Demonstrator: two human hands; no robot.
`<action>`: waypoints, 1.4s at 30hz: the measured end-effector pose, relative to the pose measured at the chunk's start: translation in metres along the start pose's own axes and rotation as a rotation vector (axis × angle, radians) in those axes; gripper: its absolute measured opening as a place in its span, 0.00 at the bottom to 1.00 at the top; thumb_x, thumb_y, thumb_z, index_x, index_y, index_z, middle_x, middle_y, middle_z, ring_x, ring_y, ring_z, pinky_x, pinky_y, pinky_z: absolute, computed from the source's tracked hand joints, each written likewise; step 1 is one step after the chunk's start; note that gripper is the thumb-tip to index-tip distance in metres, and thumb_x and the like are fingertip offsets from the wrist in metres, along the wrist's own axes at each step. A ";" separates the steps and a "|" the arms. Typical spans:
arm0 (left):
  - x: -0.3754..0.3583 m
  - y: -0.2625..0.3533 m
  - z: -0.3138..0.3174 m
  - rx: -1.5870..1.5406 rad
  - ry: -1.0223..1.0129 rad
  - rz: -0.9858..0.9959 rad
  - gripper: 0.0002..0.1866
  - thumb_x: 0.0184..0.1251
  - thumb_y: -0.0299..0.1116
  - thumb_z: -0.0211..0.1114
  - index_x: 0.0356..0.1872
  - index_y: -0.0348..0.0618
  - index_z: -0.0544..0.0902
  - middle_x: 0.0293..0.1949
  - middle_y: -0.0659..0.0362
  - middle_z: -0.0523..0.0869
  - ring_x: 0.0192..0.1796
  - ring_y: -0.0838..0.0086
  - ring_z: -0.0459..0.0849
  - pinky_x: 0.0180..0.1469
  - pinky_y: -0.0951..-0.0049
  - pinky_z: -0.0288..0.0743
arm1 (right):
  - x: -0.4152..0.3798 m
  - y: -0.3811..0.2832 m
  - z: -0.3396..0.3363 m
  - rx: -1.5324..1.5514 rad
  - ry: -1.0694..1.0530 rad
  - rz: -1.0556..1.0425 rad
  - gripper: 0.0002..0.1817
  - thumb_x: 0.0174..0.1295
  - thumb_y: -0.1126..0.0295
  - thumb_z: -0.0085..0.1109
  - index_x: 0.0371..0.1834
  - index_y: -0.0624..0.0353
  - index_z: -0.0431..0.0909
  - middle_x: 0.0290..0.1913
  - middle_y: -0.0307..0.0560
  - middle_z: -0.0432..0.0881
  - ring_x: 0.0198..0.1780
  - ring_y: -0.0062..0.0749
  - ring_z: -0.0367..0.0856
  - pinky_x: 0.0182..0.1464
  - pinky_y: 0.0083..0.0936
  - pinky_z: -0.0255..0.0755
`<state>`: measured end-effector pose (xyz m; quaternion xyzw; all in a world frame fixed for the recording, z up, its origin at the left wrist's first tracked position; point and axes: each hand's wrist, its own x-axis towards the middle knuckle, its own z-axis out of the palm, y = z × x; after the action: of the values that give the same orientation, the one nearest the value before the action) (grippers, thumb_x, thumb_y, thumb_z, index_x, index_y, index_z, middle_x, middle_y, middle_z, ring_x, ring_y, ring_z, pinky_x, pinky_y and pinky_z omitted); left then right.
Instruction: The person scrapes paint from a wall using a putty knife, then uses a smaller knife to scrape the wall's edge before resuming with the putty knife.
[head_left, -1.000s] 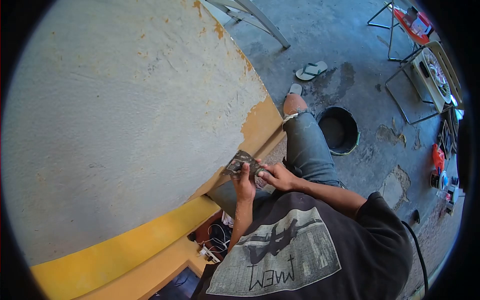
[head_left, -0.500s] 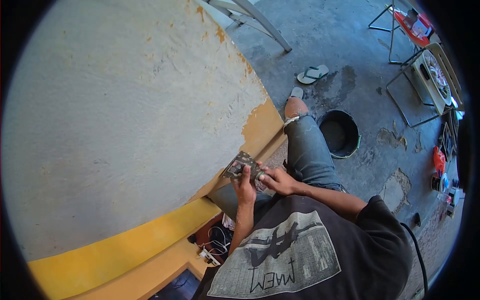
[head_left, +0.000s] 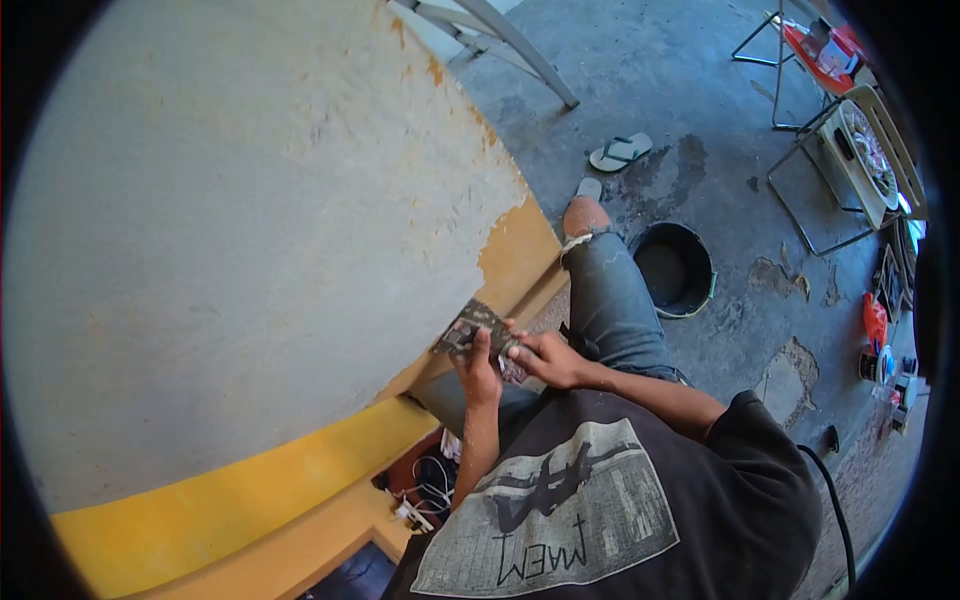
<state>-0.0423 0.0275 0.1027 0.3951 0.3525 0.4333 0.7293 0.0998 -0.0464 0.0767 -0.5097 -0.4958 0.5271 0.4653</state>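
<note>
A person crouched at a plastered wall [head_left: 250,220] grips a putty-caked scraper [head_left: 472,326] in the left hand [head_left: 478,372], fingers closed round its handle, blade against the plaster's lower edge above the yellow band [head_left: 300,470]. The right hand [head_left: 552,358] pinches a second blade [head_left: 512,365] (mostly hidden) just beside it. A black bucket [head_left: 676,268] stands near the bent knee [head_left: 584,215].

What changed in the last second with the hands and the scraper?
Very little. Both hands, left hand and right hand, and the putty-caked scraper drifted slightly left and down in the frame, blade at the grey wall edge. The grip is unchanged. The black bucket and sandal stayed put.
</note>
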 end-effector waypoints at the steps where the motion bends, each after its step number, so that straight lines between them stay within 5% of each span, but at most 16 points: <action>1: -0.003 -0.005 -0.004 0.005 0.012 0.001 0.17 0.72 0.33 0.62 0.55 0.43 0.68 0.42 0.50 0.82 0.41 0.58 0.86 0.42 0.57 0.85 | 0.004 0.001 0.003 -0.015 -0.017 0.023 0.24 0.74 0.53 0.47 0.42 0.66 0.79 0.21 0.56 0.79 0.28 0.42 0.83 0.36 0.38 0.73; 3: 0.000 -0.015 0.000 0.002 0.082 0.049 0.18 0.72 0.34 0.61 0.57 0.44 0.67 0.41 0.48 0.82 0.39 0.58 0.87 0.41 0.58 0.85 | 0.004 -0.004 0.003 0.018 -0.033 0.049 0.23 0.74 0.54 0.47 0.43 0.67 0.80 0.21 0.53 0.80 0.28 0.40 0.84 0.35 0.36 0.74; 5: 0.005 -0.006 0.008 0.006 0.051 0.017 0.18 0.72 0.34 0.61 0.57 0.46 0.67 0.42 0.49 0.82 0.41 0.58 0.86 0.41 0.57 0.85 | 0.001 -0.011 -0.001 -0.006 0.065 -0.151 0.24 0.74 0.53 0.47 0.42 0.69 0.80 0.20 0.51 0.79 0.27 0.39 0.85 0.34 0.35 0.75; 9: -0.004 -0.002 -0.001 -0.012 0.022 0.034 0.18 0.72 0.32 0.62 0.57 0.45 0.67 0.43 0.51 0.81 0.42 0.59 0.86 0.42 0.57 0.85 | 0.003 -0.010 -0.001 0.076 -0.090 0.101 0.25 0.75 0.54 0.46 0.44 0.71 0.77 0.27 0.50 0.83 0.28 0.31 0.84 0.34 0.31 0.77; 13: 0.002 0.002 0.014 -0.038 0.049 0.042 0.14 0.70 0.30 0.63 0.51 0.38 0.71 0.40 0.52 0.82 0.44 0.60 0.86 0.43 0.56 0.86 | 0.001 -0.021 -0.002 0.076 0.017 -0.086 0.24 0.75 0.55 0.46 0.39 0.71 0.79 0.25 0.49 0.81 0.28 0.28 0.83 0.34 0.30 0.77; 19: -0.001 -0.005 0.008 -0.005 0.067 0.047 0.12 0.70 0.29 0.63 0.48 0.36 0.72 0.40 0.51 0.83 0.42 0.60 0.86 0.43 0.59 0.85 | 0.005 0.003 0.002 0.009 -0.091 0.071 0.23 0.74 0.56 0.48 0.45 0.71 0.77 0.30 0.53 0.82 0.29 0.34 0.83 0.38 0.33 0.74; 21: 0.002 0.005 0.018 0.008 0.062 0.064 0.12 0.70 0.30 0.63 0.47 0.36 0.73 0.40 0.53 0.82 0.43 0.61 0.87 0.44 0.60 0.85 | 0.002 -0.014 0.002 0.038 0.103 -0.182 0.24 0.74 0.54 0.47 0.39 0.70 0.78 0.23 0.51 0.80 0.28 0.32 0.81 0.36 0.32 0.73; 23: -0.002 0.017 0.024 -0.028 0.013 0.059 0.12 0.70 0.30 0.63 0.47 0.36 0.73 0.40 0.53 0.82 0.44 0.61 0.87 0.44 0.61 0.85 | -0.002 -0.016 0.002 0.160 -0.048 0.003 0.24 0.74 0.54 0.47 0.40 0.70 0.78 0.23 0.51 0.78 0.28 0.32 0.80 0.36 0.31 0.73; 25: 0.001 0.002 0.011 -0.038 0.009 0.063 0.12 0.70 0.29 0.63 0.47 0.36 0.72 0.40 0.53 0.82 0.44 0.61 0.86 0.43 0.60 0.86 | 0.004 -0.003 0.003 0.085 0.006 -0.026 0.28 0.74 0.51 0.45 0.23 0.64 0.71 0.17 0.40 0.70 0.23 0.24 0.68 0.28 0.30 0.64; 29: 0.000 -0.003 0.018 -0.002 0.040 0.025 0.15 0.72 0.33 0.62 0.53 0.42 0.70 0.41 0.49 0.83 0.41 0.59 0.87 0.41 0.59 0.85 | -0.002 -0.007 0.000 0.020 0.103 -0.150 0.28 0.75 0.51 0.45 0.23 0.64 0.71 0.17 0.40 0.71 0.22 0.24 0.69 0.28 0.30 0.65; 31: -0.003 0.010 0.019 0.014 0.006 0.026 0.17 0.71 0.34 0.62 0.54 0.41 0.69 0.40 0.47 0.83 0.39 0.59 0.87 0.42 0.59 0.84 | 0.000 0.002 0.002 0.053 -0.003 -0.048 0.28 0.75 0.51 0.43 0.24 0.64 0.71 0.17 0.40 0.71 0.22 0.24 0.69 0.27 0.31 0.65; 33: 0.001 -0.003 0.006 0.003 0.011 -0.001 0.18 0.71 0.35 0.63 0.54 0.41 0.69 0.40 0.46 0.84 0.38 0.58 0.87 0.41 0.59 0.85 | 0.004 0.009 0.001 -0.007 -0.049 0.044 0.24 0.74 0.52 0.45 0.41 0.67 0.78 0.25 0.56 0.81 0.29 0.42 0.82 0.36 0.37 0.72; 34: 0.004 -0.013 0.000 0.008 0.013 0.019 0.18 0.71 0.35 0.63 0.54 0.41 0.69 0.40 0.46 0.84 0.39 0.58 0.87 0.41 0.59 0.85 | 0.005 0.008 -0.002 -0.032 -0.045 0.046 0.23 0.73 0.53 0.46 0.44 0.66 0.78 0.24 0.54 0.80 0.29 0.42 0.82 0.36 0.37 0.72; 38: -0.003 0.010 0.025 0.037 0.020 0.048 0.16 0.71 0.34 0.63 0.52 0.43 0.70 0.39 0.48 0.84 0.39 0.58 0.87 0.42 0.59 0.85 | 0.001 -0.007 -0.003 0.015 -0.046 0.035 0.21 0.73 0.55 0.48 0.44 0.65 0.79 0.23 0.52 0.81 0.29 0.43 0.82 0.36 0.37 0.72; 39: 0.000 0.010 0.025 0.031 0.020 0.043 0.16 0.71 0.34 0.63 0.52 0.43 0.70 0.39 0.48 0.84 0.39 0.58 0.87 0.42 0.59 0.85 | 0.000 -0.018 -0.001 0.013 0.093 -0.200 0.21 0.73 0.55 0.48 0.42 0.65 0.79 0.22 0.50 0.81 0.27 0.38 0.82 0.35 0.35 0.72; 42: 0.001 -0.001 0.012 -0.042 0.029 0.043 0.13 0.70 0.29 0.64 0.49 0.35 0.74 0.39 0.49 0.85 0.40 0.60 0.88 0.43 0.61 0.85 | 0.003 -0.004 -0.003 0.053 -0.037 0.052 0.23 0.73 0.54 0.47 0.40 0.67 0.78 0.22 0.50 0.80 0.26 0.38 0.80 0.34 0.35 0.72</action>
<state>-0.0308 0.0245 0.1067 0.3808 0.3454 0.4619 0.7227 0.1022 -0.0434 0.0804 -0.5001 -0.4767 0.5613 0.4557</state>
